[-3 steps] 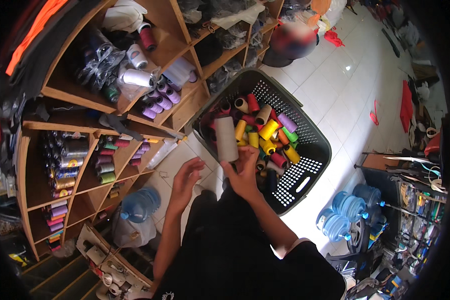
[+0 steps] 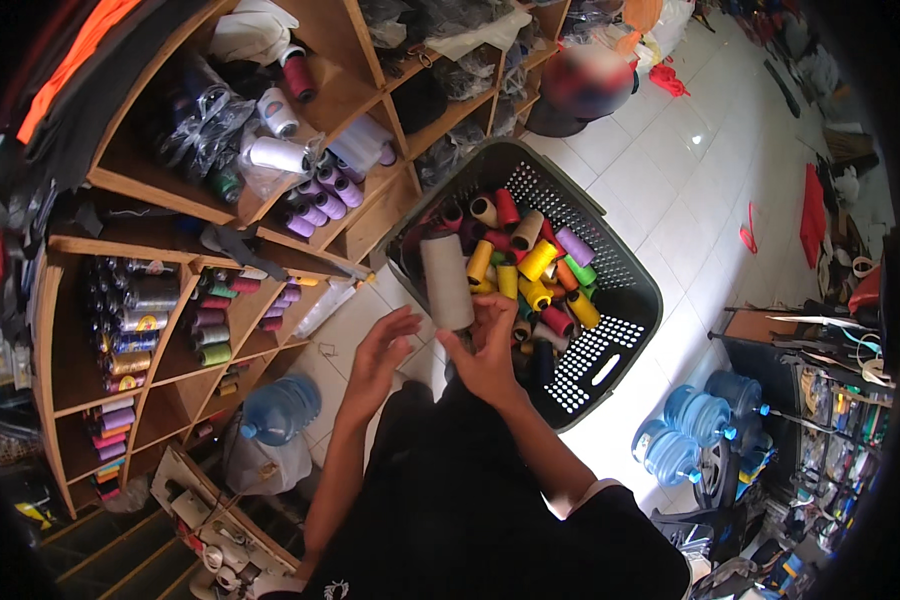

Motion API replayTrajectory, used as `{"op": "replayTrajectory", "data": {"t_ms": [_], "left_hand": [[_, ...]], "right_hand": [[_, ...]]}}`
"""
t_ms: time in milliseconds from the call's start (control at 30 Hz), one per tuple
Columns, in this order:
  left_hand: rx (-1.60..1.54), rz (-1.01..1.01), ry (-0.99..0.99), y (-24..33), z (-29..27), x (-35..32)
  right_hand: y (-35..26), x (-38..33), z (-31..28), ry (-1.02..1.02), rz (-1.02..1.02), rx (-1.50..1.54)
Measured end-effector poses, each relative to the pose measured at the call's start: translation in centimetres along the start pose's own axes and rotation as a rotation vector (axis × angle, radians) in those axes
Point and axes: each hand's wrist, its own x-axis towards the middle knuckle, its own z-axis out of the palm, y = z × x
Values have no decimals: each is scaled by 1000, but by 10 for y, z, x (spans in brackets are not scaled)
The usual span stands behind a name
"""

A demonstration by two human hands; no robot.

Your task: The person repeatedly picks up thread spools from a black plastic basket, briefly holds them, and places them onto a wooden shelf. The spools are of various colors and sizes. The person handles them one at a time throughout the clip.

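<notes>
A dark green perforated basket [image 2: 625,275] stands on the tiled floor [image 2: 660,190], holding a jumble of thread spools: yellow spools [image 2: 536,262] in the middle, a red spool [image 2: 507,207] toward the far side, a purple spool [image 2: 574,245] and green spools near the right wall, and dark ones at the near end. To the left, a wooden shelf unit [image 2: 205,208] has compartments of its own: one carries lilac spools [image 2: 313,212] stacked in rows beside plastic-wrapped ones, and lower ones hold spools in mixed colours.

A large grey spool [image 2: 447,282] is in the right hand [image 2: 492,350], whose thumb and fingers pinch its lower end; it tilts slightly left and, in this view, covers the basket's left part. The left hand [image 2: 378,350] is just beside it, fingers loosely spread and curved, apart from the spool.

A blue water bottle [image 2: 280,410] stands by the shelf unit, and more blue bottles [image 2: 670,450] stand on the right, well apart from the basket. A sewing machine [image 2: 185,510] is at the lower left.

Compared with the earlier frame, the grey spool leans a little further left and the left fingers are closer to it; the basket's contents look unchanged.
</notes>
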Motion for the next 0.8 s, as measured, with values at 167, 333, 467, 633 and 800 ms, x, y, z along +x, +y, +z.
{"op": "replayTrajectory", "data": {"t_ms": [167,333,467,633,800], "left_hand": [[-188,44,-76,14,18,3],[-305,81,-53,20,19,-14],[-315,88,-63,22,11,-25],[-179,202,19,34,8,-33],[-43,228,72,44,-1,-43]], "right_hand": [[-47,-1,7,-122,-132,-272],[-94,-2,6,-122,-129,-406],[-103,1,13,-119,-121,-359],[-87,3,24,-160,-180,-321],[-85,7,30,-286,-80,-366]]}}
